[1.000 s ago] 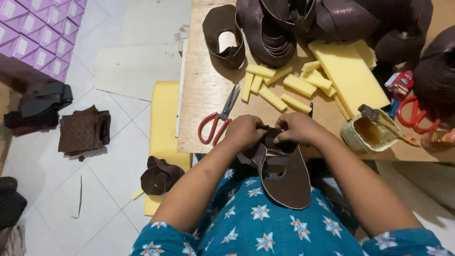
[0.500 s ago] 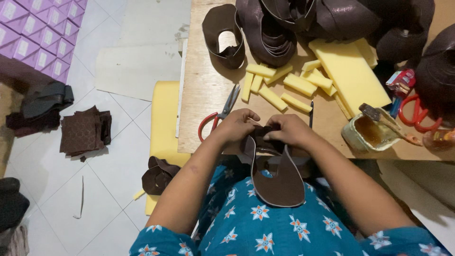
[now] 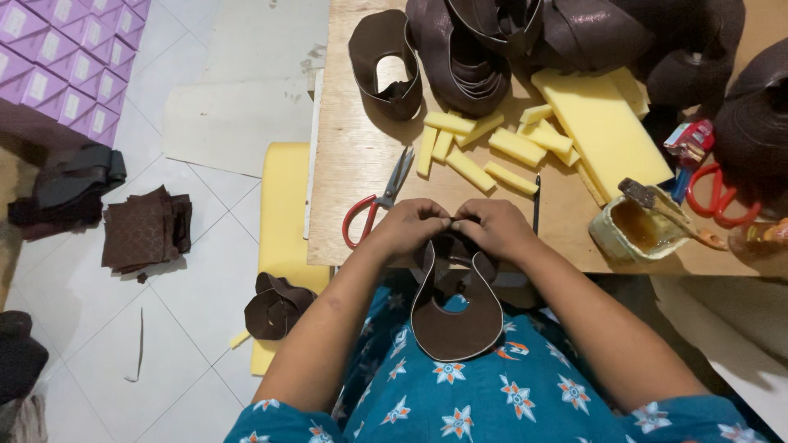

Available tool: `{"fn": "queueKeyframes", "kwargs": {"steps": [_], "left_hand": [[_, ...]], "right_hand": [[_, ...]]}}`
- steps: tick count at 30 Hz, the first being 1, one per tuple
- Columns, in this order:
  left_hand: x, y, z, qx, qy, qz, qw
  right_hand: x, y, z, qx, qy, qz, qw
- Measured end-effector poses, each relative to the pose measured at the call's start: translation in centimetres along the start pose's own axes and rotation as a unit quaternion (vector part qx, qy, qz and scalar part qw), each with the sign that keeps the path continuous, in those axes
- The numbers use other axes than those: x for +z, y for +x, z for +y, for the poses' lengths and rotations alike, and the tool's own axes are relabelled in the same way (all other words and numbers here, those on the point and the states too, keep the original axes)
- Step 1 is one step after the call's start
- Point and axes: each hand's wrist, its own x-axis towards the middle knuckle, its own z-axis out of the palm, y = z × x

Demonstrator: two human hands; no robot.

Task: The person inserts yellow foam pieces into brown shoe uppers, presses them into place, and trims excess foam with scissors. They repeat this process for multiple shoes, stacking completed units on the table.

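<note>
I see my left hand [image 3: 408, 227] and right hand [image 3: 491, 229] both pinching the brown leather piece [image 3: 454, 320] at the worktop [image 3: 353, 164] edge, red-handled scissors [image 3: 376, 199] at ten o'clock.

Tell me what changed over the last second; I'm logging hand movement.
Little: both the left hand and right hand keep pinching the top of the brown leather piece, which shifted only slightly. Red-handled scissors, foam strips and glue pot stayed put.
</note>
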Motion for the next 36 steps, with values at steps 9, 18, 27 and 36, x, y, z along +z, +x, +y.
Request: {"fn": "queueKeyframes", "kwargs": {"steps": [9,18,27,36], "left_hand": [[-1.3,-0.6,0.9,0.007,-0.193,0.015,0.981],[-4.1,-1.4,4.2,0.014,-0.255,0.025,0.967],[-3.8,-1.3,2.8,0.028,-0.074,-0.085,0.993],[-3.0,-2.6,3.4,-0.058,0.029,-0.005,0.998]], "right_hand": [[-0.6,-0.1,-0.2,0.098,0.263,0.081,0.956],[-2.1,0.8,-1.3,0.078,0.235,0.034,0.968],[-0.4,0.5,-0.7,0.13,0.44,-0.041,0.887],[-0.1,0.7,-0.3,0.152,0.42,-0.063,0.893]]}}
